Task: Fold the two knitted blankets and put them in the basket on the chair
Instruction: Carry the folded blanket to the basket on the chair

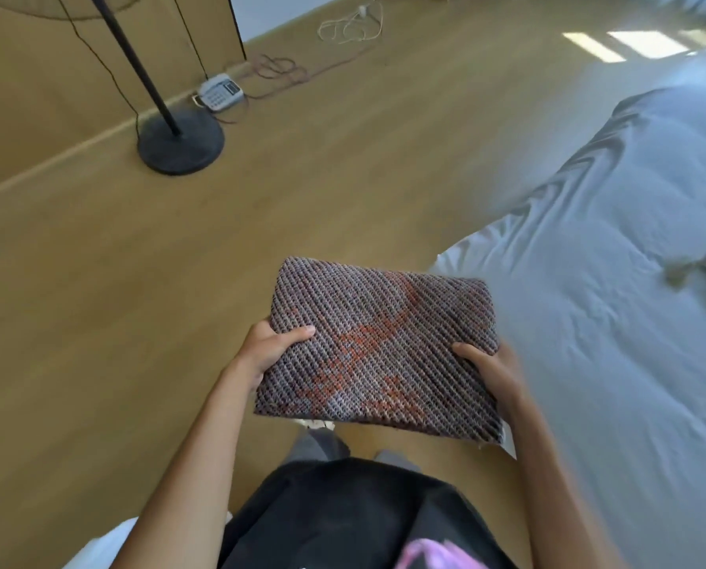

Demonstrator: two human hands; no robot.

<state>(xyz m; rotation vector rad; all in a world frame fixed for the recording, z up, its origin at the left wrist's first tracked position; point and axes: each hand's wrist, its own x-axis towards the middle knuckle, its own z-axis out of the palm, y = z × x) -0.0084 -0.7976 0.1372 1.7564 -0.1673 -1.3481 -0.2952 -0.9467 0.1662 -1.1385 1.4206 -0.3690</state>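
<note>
A black floor lamp base (pixel 181 142) stands on the wooden floor (pixel 76 281) at far left, its pole rising out of the frame. Just beside it, near the wall, a white desk telephone (pixel 220 92) sits on the floor amid loose cords (pixel 279 71); its keypad markings are too small to read. A white cable (pixel 349 24) lies coiled farther back.

At centre, a person standing over the floor holds a folded knitted blanket (pixel 380 355), grey-brown with orange patches, flat and level in front of the body, clear of any surface. The left hand (pixel 271 349) clasps the blanket's left edge, thumb pressed on top and fingers tucked beneath. The right hand (pixel 493 373) clasps the right edge the same way.

Below the blanket, a dark shirt (pixel 343 515) with a pink print fills the lower frame; the print is blurred and no lettering can be made out.

To the right, a bed covered in a rumpled pale-blue sheet (pixel 589 301) runs along the frame's edge.
</note>
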